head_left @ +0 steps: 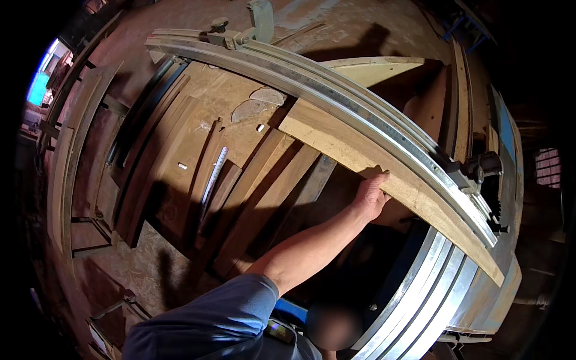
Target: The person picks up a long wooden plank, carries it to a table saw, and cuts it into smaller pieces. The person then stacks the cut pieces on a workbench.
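Observation:
My left hand (373, 195) grips the near edge of a long wooden board (354, 147). Its fingers are closed over that edge, partly out of sight. The board lies along a metal fence (366, 123) with a scale strip, and its right end reaches over a ridged metal sliding table (420, 294). A blurred patch at the lower edge seems to be my right hand (333, 327); its fingers cannot be made out.
Several wooden planks (249, 186) lie left of my arm, beside a white measuring strip (214, 174) and half-round offcuts (258, 105). Clamp-like stops (225, 37) sit on the fence's far left end, another (480, 168) at its right. More long boards (81, 144) stand at the left.

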The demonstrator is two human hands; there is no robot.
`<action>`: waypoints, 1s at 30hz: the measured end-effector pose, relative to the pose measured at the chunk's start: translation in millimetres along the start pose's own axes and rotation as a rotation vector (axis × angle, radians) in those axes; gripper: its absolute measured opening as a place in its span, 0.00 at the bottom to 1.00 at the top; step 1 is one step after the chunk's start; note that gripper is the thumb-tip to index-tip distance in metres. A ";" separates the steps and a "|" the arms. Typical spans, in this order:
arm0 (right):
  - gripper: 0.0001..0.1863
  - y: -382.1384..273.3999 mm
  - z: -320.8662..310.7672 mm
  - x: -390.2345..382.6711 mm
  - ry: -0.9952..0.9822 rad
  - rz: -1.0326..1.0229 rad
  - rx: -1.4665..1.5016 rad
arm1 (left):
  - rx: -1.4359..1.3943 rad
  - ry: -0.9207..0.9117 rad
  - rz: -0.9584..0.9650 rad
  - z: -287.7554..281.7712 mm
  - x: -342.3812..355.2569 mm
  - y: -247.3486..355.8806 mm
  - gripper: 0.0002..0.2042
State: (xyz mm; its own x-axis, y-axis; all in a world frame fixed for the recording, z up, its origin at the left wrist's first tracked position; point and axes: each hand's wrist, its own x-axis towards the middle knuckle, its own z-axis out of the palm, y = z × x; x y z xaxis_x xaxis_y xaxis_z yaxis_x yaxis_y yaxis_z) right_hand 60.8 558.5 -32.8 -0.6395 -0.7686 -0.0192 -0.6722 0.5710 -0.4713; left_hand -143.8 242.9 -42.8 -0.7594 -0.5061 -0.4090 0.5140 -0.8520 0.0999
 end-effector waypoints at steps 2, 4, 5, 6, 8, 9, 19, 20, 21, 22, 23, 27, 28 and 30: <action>0.06 -0.6 -0.7 1.0 -0.004 -0.001 -0.005 | -0.014 -0.035 0.003 -0.5 0.8 3.2 0.18; 0.06 -1.0 -1.5 2.0 -0.012 0.002 -0.006 | -0.027 -0.059 -0.005 -1.6 0.4 5.7 0.19; 0.06 -1.0 -1.4 2.9 -0.015 0.005 -0.003 | -0.030 -0.055 -0.020 -2.1 0.1 6.7 0.19; 0.06 -1.5 -2.0 2.9 -0.017 0.006 -0.004 | -0.036 -0.081 -0.006 -2.5 -0.3 7.6 0.19; 0.06 -1.6 -2.5 4.2 -0.025 0.009 0.000 | -0.040 -0.099 0.000 -2.9 -1.1 9.0 0.19; 0.06 -2.4 -2.7 4.1 -0.029 0.011 -0.001 | -0.043 -0.101 -0.004 -3.0 -1.4 9.7 0.19; 0.06 -10.7 -7.4 4.1 -0.070 0.029 0.027 | -0.024 -0.108 -0.033 -3.0 -4.3 17.6 0.19; 0.06 -10.6 -7.5 4.7 -0.074 0.030 0.029 | -0.017 -0.084 -0.041 -2.6 -4.7 17.8 0.18; 0.05 -12.2 -7.2 3.3 -0.084 0.039 0.030 | -0.006 -0.066 -0.052 -2.4 -4.8 18.3 0.18; 0.06 -10.9 -7.5 4.2 -0.079 0.029 0.029 | -0.016 -0.084 -0.050 -1.9 -5.0 18.3 0.18; 0.06 -11.1 -7.0 3.6 -0.076 0.024 0.022 | -0.016 -0.074 -0.048 -1.5 -5.0 18.5 0.18; 0.06 -7.1 -5.5 4.1 -0.060 0.006 0.003 | -0.009 -0.096 -0.044 -0.6 -4.9 19.0 0.17; 0.06 -6.5 -4.9 3.7 -0.058 0.002 0.001 | -0.006 -0.081 -0.050 -0.7 -4.9 19.1 0.17; 0.06 -5.0 -3.4 3.4 -0.051 -0.007 -0.009 | -0.002 -0.101 -0.044 -1.3 -4.9 19.1 0.17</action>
State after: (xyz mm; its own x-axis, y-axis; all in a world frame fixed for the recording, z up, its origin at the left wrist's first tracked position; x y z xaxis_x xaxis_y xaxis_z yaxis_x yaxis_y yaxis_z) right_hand 60.7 554.0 -27.5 -0.6151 -0.7861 -0.0615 -0.6799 0.5683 -0.4633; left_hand -129.7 229.3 -40.1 -0.8172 -0.4795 -0.3197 0.4802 -0.8733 0.0824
